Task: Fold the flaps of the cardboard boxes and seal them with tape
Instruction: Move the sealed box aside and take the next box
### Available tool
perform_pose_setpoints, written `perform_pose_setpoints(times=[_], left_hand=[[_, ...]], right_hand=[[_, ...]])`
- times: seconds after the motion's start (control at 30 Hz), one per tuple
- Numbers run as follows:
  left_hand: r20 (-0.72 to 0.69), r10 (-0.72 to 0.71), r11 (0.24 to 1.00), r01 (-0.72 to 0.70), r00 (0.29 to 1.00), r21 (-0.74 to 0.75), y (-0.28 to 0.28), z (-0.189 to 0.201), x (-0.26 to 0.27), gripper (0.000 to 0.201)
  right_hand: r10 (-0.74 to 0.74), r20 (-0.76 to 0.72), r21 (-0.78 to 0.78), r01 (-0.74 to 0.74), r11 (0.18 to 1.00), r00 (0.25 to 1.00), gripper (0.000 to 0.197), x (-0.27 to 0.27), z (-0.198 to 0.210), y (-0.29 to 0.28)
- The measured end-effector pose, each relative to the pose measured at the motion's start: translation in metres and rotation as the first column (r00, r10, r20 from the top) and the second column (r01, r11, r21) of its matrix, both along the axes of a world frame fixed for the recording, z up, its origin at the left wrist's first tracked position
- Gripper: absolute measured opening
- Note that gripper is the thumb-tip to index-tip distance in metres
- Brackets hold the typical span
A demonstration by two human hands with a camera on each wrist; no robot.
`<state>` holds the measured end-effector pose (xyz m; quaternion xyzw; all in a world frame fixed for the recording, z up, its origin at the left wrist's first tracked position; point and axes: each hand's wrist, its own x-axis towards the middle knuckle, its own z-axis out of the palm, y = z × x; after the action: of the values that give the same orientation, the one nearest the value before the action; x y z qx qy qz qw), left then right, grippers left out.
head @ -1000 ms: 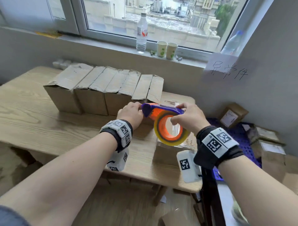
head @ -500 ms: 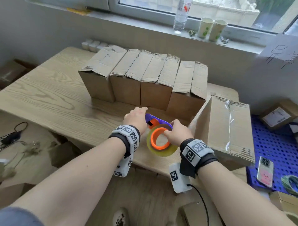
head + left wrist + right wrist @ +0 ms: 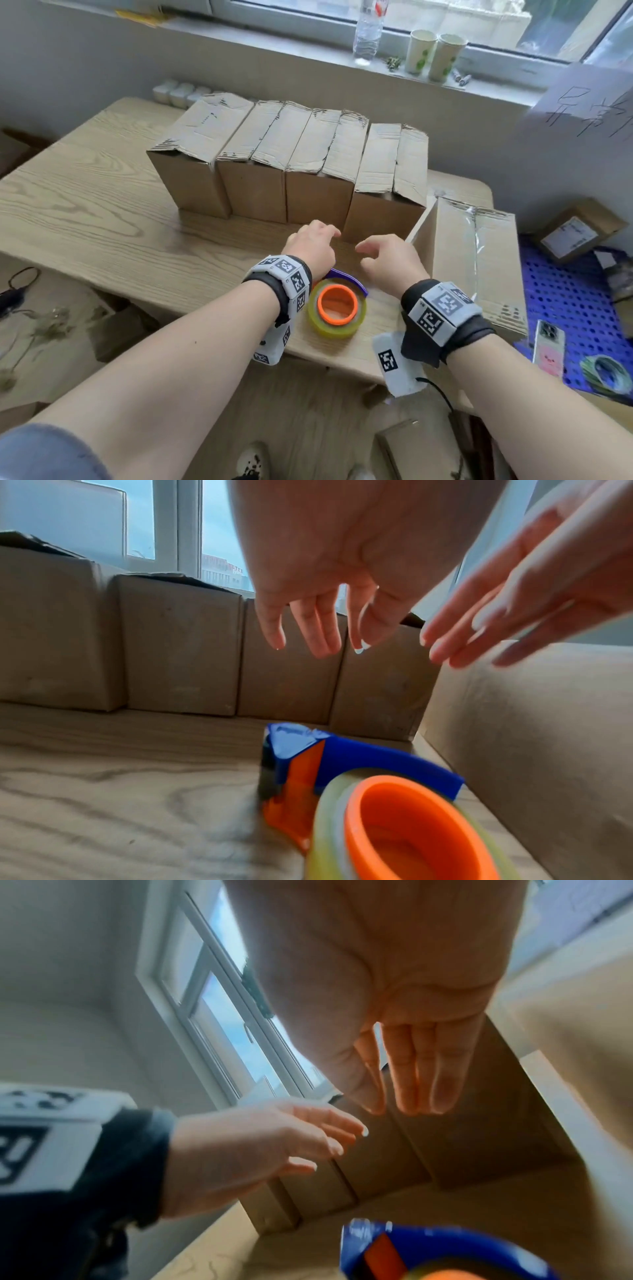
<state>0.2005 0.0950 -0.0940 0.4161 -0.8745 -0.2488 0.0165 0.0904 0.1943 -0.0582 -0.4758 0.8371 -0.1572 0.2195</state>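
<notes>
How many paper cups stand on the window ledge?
2. One paper cup stands right of the water bottle; the second cup stands beside it, further right. None seems hidden.

Four unsealed cardboard boxes [image 3: 287,164] stand in a row; tape dispenser [image 3: 337,305] lies flat nearby.

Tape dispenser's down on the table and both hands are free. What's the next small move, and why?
Probably reach both hands forward to the rightmost box in the row and pull it toward the table edge. The left hand and right hand hover open just in front of it, the tape dispenser lies released behind them, and the taped box sits aside at the right, while this one shows no tape.
</notes>
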Motion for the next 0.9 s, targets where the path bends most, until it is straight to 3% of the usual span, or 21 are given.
perform_pose_setpoints(times=[0.13, 0.23, 0.37, 0.53, 0.7, 0.9], left_hand=[[-0.089, -0.101, 0.991, 0.108, 0.991, 0.079, 0.02, 0.016, -0.027, 0.041], [-0.072, -0.258, 0.96, 0.264, 0.963, 0.088, 0.047, 0.028, -0.048, 0.052], [0.057, -0.442, 0.897, 0.44, 0.895, 0.043, 0.082, 0.034, -0.071, 0.065], [0.165, -0.484, 0.869, 0.494, 0.859, -0.019, 0.101, 0.033, -0.083, 0.077], [0.203, -0.488, 0.846, 0.517, 0.849, -0.13, 0.106, 0.035, -0.087, 0.073], [0.213, -0.488, 0.849, 0.517, 0.846, -0.111, 0.106, 0.038, -0.089, 0.073]], right_hand=[[-0.027, -0.166, -0.154, 0.001, 0.988, 0.986, 0.028, -0.037, 0.041, 0.042], [-0.07, -0.256, 0.011, 0.075, 0.997, 0.964, 0.036, -0.07, 0.045, 0.08], [-0.097, -0.21, 0.205, 0.14, 0.969, 0.973, 0.066, -0.092, 0.034, 0.118], [-0.085, -0.172, 0.253, 0.127, 0.959, 0.981, 0.086, -0.094, 0.021, 0.133], [-0.021, -0.288, 0.251, 0.097, 0.963, 0.958, 0.072, -0.093, 0.017, 0.136], [-0.03, -0.237, 0.243, 0.089, 0.966, 0.971, 0.067, -0.104, 0.017, 0.142]])
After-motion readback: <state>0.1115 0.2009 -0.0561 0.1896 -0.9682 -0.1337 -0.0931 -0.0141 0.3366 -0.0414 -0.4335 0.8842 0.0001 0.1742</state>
